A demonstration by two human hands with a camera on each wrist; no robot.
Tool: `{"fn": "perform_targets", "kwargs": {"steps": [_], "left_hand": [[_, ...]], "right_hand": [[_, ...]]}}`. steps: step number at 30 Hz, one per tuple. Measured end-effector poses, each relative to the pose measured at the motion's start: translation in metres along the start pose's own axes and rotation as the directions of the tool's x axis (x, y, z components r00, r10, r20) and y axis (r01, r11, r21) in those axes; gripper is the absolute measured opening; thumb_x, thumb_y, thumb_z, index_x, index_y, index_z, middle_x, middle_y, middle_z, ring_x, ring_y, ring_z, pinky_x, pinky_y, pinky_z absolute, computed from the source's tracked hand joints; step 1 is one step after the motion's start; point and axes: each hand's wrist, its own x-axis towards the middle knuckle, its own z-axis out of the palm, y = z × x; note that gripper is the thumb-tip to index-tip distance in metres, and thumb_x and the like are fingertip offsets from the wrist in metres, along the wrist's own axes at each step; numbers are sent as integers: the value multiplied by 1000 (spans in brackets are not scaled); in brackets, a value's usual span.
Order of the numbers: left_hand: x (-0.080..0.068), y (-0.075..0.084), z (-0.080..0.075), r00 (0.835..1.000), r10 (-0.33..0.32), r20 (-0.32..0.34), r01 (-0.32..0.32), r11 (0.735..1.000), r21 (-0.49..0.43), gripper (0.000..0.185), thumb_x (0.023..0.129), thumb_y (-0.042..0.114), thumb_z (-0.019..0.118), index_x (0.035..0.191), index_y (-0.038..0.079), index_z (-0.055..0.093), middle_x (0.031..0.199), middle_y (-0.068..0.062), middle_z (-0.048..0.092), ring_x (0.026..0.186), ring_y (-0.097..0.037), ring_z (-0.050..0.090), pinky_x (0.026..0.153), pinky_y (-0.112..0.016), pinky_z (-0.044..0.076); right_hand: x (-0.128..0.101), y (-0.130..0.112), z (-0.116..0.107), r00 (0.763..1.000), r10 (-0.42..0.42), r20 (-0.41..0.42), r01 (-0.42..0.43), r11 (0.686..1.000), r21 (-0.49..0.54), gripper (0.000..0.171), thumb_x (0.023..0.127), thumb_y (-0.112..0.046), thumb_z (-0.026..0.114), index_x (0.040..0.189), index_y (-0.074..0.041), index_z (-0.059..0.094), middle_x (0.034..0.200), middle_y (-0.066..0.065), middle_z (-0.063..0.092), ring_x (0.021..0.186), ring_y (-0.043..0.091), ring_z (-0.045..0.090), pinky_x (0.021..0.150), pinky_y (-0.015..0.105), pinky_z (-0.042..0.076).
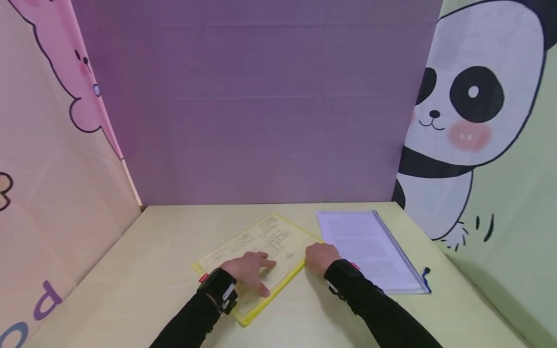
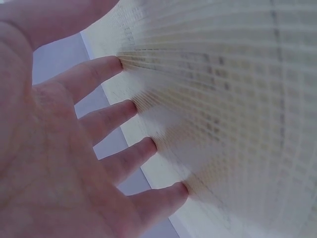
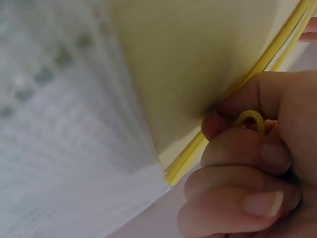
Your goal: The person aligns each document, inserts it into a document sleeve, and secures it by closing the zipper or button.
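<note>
A yellow-edged mesh zip pouch [image 1: 278, 227] with a printed sheet inside lies slanted on the table. My left hand [image 1: 249, 271] rests on its near left part with the fingers spread. In the left wrist view the fingertips [image 2: 130, 106] touch the mesh surface. At the pouch's right corner my right hand [image 1: 321, 256] is curled against the yellow zipped edge [image 3: 185, 161]. In the right wrist view its fingers pinch the zipper pull, and a yellow cord loop [image 3: 251, 117] sticks out between them. The pull's slider is hidden.
A second, pale purple-edged pouch [image 1: 365, 241] with a printed sheet lies to the right, close to my right hand. Its dark blue pull cord [image 1: 426, 275] lies at the near right corner. A purple cloth [image 1: 270, 106] hangs behind the table.
</note>
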Motion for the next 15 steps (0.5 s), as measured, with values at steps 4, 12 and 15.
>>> {"fn": "perform_targets", "kwargs": {"steps": [4,12,15], "left_hand": [[-1,-1,0,1000,-8,-1,8,1000,2,79,74,44,89,146,33,57,161,-3,38,148,-34,30,110,-69,32],[-2,1,-2,1000,5,-7,-5,1000,3,79,75,44,88,146,32,56,161,-4,37,149,-34,30,111,-67,32],[-3,2,-1,1000,16,-4,-16,1000,-2,79,75,43,89,146,30,56,161,-5,37,148,-35,30,112,-67,32]], "right_hand": [[0,-3,-2,1000,-24,3,24,1000,0,25,92,-9,60,67,-9,54,67,5,52,61,23,47,63,43,50],[-3,-6,-4,1000,-4,25,4,1000,-19,24,95,-12,60,72,-8,57,68,6,52,61,24,48,63,40,48],[-4,-6,-4,999,16,44,-16,1000,-18,25,97,-13,60,73,-7,57,67,6,51,61,24,48,62,38,46]]}}
